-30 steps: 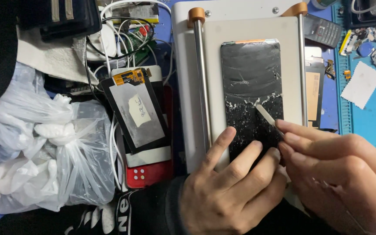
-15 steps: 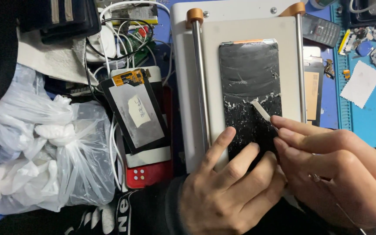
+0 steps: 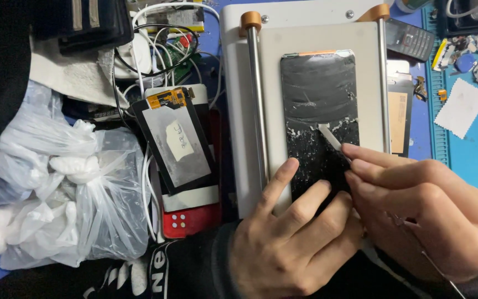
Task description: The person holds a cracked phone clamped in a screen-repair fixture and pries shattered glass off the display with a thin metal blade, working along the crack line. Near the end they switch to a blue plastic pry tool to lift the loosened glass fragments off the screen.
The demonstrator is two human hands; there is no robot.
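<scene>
1. Pinning the cracked black screen [image 3: 319, 105] down, the left hand [image 3: 297, 238] lies flat, fingers spread, on the white separator plate [image 3: 239, 111].
2. The right hand [image 3: 427, 213] pinches a thin white scraper [image 3: 330, 137], its grip seemingly closed tight; the tip touches the glass mid-panel.

Cracked black phone screen [image 3: 317, 119] on the white plate, centre right. Second dark screen panel [image 3: 177, 143], pale label, centre left. Clear plastic bag [image 3: 56, 205], possibly holding wipes, lower left.
</scene>
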